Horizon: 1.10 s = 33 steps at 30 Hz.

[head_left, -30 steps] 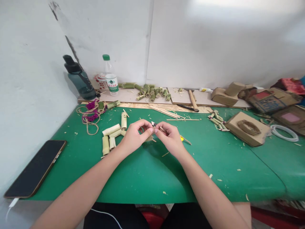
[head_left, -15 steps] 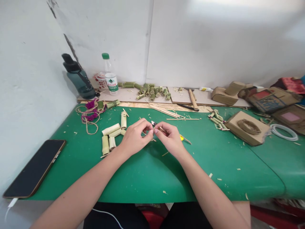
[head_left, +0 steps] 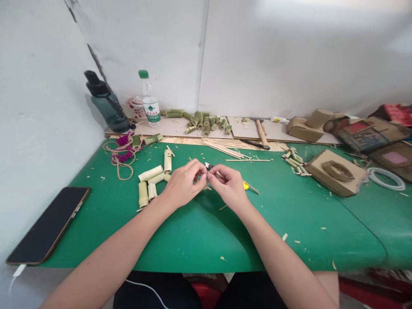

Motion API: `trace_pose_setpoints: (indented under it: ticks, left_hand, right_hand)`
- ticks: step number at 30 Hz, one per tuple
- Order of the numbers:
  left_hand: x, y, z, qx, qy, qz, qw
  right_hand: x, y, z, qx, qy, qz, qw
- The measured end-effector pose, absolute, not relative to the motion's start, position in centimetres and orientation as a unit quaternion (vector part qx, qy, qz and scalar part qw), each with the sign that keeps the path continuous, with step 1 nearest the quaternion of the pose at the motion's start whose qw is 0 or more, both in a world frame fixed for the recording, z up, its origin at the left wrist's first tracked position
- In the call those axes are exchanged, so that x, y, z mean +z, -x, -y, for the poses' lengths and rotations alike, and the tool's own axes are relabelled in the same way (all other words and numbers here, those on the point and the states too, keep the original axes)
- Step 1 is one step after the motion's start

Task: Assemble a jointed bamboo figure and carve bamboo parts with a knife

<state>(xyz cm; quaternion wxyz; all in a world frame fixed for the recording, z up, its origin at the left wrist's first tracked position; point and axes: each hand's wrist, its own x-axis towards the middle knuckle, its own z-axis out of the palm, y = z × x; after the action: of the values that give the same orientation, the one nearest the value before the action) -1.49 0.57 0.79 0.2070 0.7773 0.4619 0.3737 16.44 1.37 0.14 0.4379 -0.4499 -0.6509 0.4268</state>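
Note:
Over the middle of the green mat, my left hand (head_left: 185, 182) and my right hand (head_left: 228, 184) meet fingertip to fingertip. Both are closed in a pinch. What they pinch is small and mostly hidden by the fingers; a thin light-brown bit shows just below. Left of my left hand lie several cut bamboo pieces (head_left: 150, 173), and one upright-lying piece with a drawn smile (head_left: 168, 161). A small yellow object (head_left: 246, 185) and a thin brown strand (head_left: 253, 189) stick out beside my right hand. Behind the fingertips a dark object with a white tip (head_left: 208, 165) is partly hidden.
A phone (head_left: 49, 225) on a cable lies left. Along the back are a dark water bottle (head_left: 107, 107), a plastic bottle (head_left: 151, 109), bamboo tubes (head_left: 206, 122), thin sticks (head_left: 225, 149) and a hammer (head_left: 262, 135). Cardboard pieces (head_left: 334, 171) stand right.
The view has shifted very slightly. The fingers have moved only a little, and both hands keep their pinch at the same place.

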Motion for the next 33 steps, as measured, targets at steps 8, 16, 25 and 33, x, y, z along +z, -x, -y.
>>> trace_pose_setpoints:
  ticks: [8, 16, 25, 33]
  left_hand:
    - [0.7, 1.6, -0.6, 0.381, -0.779, -0.454, 0.202]
    - [0.4, 1.2, -0.6, 0.351, -0.792, -0.476, 0.149]
    - [0.6, 0.8, -0.4, 0.382, -0.788, -0.459, 0.153]
    - [-0.3, 0.7, -0.5, 0.432, -0.764, -0.42, 0.231]
  right_hand:
    - [0.9, -16.1, -1.2, 0.455, 0.451, 0.627, 0.443]
    - [0.8, -16.0, -1.3, 0.478, 0.451, 0.609, 0.444]
    - [1.4, -15.7, -1.5, 0.602, 0.432, 0.497, 0.453]
    - [1.3, -15.9, -1.5, 0.703, 0.391, 0.423, 0.417]
